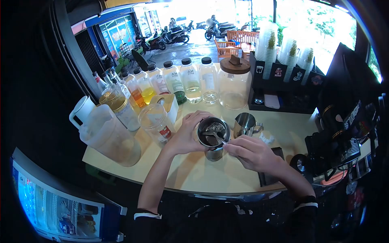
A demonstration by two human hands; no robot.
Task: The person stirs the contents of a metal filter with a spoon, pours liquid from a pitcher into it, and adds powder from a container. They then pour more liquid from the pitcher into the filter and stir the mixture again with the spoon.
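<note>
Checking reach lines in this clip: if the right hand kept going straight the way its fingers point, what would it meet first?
The right hand points up-left, holding a spoon that dips into the metal cup. Going on, it would likely meet that cup's rim first, then the left hand gripping its far side. Depth is uncertain.

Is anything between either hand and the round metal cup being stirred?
Nothing visible. The left hand already wraps the round metal cup, and the right hand holds a thin metal spoon dipped straight into it.
</note>
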